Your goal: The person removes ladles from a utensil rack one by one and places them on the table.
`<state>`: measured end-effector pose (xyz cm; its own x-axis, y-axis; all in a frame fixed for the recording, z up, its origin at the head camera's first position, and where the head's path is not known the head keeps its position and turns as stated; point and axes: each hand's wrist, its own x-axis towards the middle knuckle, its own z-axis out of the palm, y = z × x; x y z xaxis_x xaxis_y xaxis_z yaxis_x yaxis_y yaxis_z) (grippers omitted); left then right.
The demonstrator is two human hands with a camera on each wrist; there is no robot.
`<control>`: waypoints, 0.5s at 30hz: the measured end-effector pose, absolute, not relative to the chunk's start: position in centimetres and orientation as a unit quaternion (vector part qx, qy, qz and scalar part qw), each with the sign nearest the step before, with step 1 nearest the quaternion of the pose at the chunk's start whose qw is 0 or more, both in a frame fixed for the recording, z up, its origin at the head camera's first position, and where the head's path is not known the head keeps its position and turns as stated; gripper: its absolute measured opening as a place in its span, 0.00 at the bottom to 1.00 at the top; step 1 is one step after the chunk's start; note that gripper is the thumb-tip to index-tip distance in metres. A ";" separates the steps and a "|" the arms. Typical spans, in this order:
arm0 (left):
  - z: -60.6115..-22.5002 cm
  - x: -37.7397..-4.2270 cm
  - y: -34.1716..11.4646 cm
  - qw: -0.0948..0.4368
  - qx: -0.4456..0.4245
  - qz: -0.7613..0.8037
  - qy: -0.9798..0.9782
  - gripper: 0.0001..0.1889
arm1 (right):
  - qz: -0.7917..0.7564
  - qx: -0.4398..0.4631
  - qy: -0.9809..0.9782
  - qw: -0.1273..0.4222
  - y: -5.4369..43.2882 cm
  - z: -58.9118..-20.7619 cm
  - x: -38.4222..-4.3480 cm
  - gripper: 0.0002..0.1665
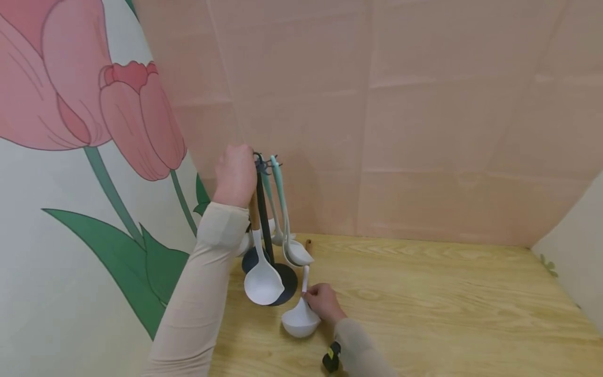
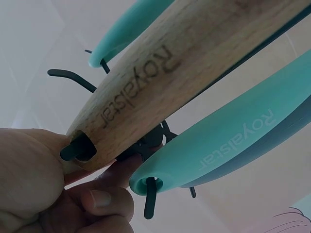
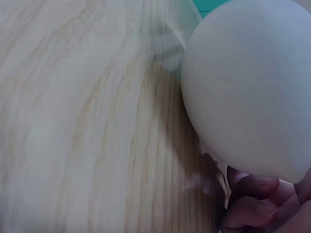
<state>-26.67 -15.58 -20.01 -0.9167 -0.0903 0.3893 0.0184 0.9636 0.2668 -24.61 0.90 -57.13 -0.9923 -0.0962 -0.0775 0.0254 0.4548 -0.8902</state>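
Observation:
My left hand (image 1: 235, 175) is up at the top of a dark utensil rack (image 1: 264, 166). It pinches the end of a wooden handle (image 2: 141, 92), whose hole has a black hook through it. That handle belongs to a white ladle (image 1: 264, 283) hanging bowl down. Turquoise-handled utensils (image 1: 279, 188) hang beside it, and a black utensil (image 1: 287, 285) hangs behind. Low at the front, my right hand (image 1: 325, 301) pinches the neck of a second white ladle (image 1: 300, 319), whose wooden handle end (image 1: 309, 246) points at the wall. Its round bowl (image 3: 243, 92) fills much of the right wrist view.
The wood-grain table (image 1: 424, 293) stretches to the right under both hands. A pinkish sheet with fold lines (image 1: 400, 131) covers the back wall. A wall with painted tulips (image 1: 141, 120) stands close at the left, and a pale wall (image 1: 572, 267) bounds the right.

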 end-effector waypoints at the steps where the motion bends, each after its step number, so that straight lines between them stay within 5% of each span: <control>1: -20.0 -26.6 -15.6 0.201 0.020 -0.133 -0.970 0.11 | -0.524 -0.020 0.850 0.058 0.8 -57.2 -24.6 0.09; 15: -20.1 -26.7 -16.4 0.195 0.010 -0.132 -0.972 0.11 | -0.512 0.006 0.859 0.003 -0.1 -56.7 -24.0 0.10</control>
<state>-26.68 -16.44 -20.06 -0.9240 -0.0714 0.3756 0.0310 0.9652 0.2597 -24.00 -0.12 -56.74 -0.9999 0.0079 -0.0118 0.0141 0.4758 -0.8794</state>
